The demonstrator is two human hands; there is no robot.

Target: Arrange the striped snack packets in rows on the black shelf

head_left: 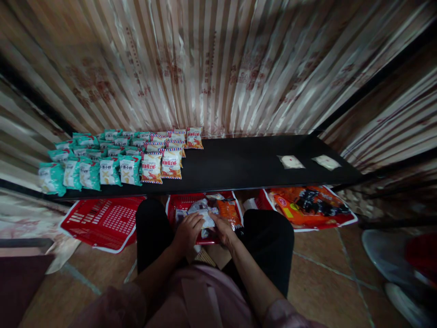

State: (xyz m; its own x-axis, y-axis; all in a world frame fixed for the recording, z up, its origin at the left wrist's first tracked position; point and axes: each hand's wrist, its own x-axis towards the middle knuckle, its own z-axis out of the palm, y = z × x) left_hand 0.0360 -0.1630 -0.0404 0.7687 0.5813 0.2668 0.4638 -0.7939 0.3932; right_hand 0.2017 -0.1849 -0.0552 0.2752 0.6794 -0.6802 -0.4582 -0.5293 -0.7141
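Over the middle red basket [172, 206], between the knees, my left hand [188, 232] and my right hand [222, 228] both hold a small pale snack packet [207, 218]. Its near edge is between them, and the fingers of each hand are closed on its sides. Blue-and-white packets and an orange packet [229, 212] lie in the basket around the hands. On the black shelf [235, 159], rows of teal-and-white packets [129, 171] stand at the left, with white-and-orange packets [171, 163] beside them.
Two flat pale packets [291, 162] lie on the shelf's right part. A red basket [112, 221] sits below left, and another with orange packages [307, 207] below right. Striped curtains [218, 68] hang behind the shelf. Dark metal posts rise at both sides.
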